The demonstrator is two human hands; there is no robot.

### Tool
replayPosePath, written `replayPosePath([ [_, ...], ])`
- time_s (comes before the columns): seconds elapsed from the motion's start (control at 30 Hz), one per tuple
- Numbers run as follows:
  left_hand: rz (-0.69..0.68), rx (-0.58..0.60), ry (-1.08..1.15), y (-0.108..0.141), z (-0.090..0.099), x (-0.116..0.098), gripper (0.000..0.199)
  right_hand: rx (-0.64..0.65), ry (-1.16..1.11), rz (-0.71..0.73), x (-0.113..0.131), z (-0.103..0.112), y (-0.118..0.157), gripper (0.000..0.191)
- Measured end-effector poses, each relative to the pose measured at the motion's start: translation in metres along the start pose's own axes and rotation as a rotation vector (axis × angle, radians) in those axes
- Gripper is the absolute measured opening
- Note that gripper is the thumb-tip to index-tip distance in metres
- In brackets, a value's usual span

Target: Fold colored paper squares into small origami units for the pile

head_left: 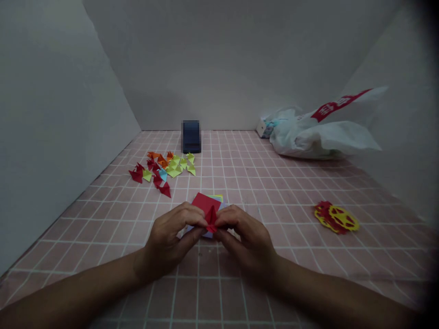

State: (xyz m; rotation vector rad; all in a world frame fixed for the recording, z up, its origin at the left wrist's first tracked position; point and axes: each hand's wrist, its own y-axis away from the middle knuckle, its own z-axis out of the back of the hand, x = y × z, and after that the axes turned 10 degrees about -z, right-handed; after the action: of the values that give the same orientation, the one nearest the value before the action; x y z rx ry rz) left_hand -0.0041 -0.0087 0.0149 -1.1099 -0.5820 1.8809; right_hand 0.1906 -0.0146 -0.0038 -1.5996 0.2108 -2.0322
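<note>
A small folded red paper piece (211, 218) is pinched between both hands, its pointed tip standing up. My left hand (171, 237) grips its left side between thumb and fingers. On its right side, my right hand (245, 240) holds it the same way. Just behind and beneath the hands lies a stack of coloured square paper (206, 202) with a red sheet on top; the hands hide part of it. Farther back on the left, several folded paper figures (174, 167) in red, orange, yellow-green and blue lie grouped together.
Red and yellow cut-out pieces (338, 218) lie on the right of the checked tablecloth (274, 192). A white plastic bag (318, 137) and a small box (263, 128) sit at the back right. A dark blurred object (191, 136) stands near the back wall.
</note>
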Motion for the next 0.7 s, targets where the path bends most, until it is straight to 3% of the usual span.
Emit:
replayPosePath([
  [0.53, -0.056, -0.013, -0.019, -0.0016, 0.0029, -0.0011, 0.017, -0.003, 0.054, 0.076, 0.0019, 0.0006, 0.0007, 0.022],
  [0.6, 0.019, -0.003, 0.004, -0.0021, 0.0023, -0.0019, 0.016, 0.005, 0.031, 0.025, 0.0017, 0.0005, 0.0, 0.018],
  [0.7, 0.295, 0.002, 0.13, -0.0017, -0.0011, -0.0025, 0.011, 0.033, -0.077, -0.171, 0.0005, -0.0003, -0.002, 0.01],
])
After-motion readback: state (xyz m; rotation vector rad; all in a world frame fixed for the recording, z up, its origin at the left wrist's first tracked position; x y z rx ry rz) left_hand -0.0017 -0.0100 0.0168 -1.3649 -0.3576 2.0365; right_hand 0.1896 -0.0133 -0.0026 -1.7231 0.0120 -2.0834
